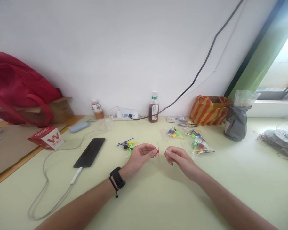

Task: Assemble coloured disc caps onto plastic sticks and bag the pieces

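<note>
Over the middle of the table, my left hand (143, 154) pinches a small red plastic propeller-like piece (157, 151) between thumb and fingertips. A thin blade stands upright on it. Just to the right, apart from the piece, my right hand (179, 159) has its fingers curled and thumb pressed to them. Whatever it may hold is hidden. Behind my left hand lie loose coloured plastic parts (126, 147), blue, yellow, green and black. Beyond my right hand are clear bags of similar parts, one smaller bag (174, 132) and a larger bag (200, 143).
A black phone (89, 152) on a white cable lies at left, near a red-and-white box (46, 138). Along the wall stand a small bottle (97, 109), a power strip (123, 115), a dark drink bottle (154, 108), a striped bag (206, 110) and a grey bag (237, 123).
</note>
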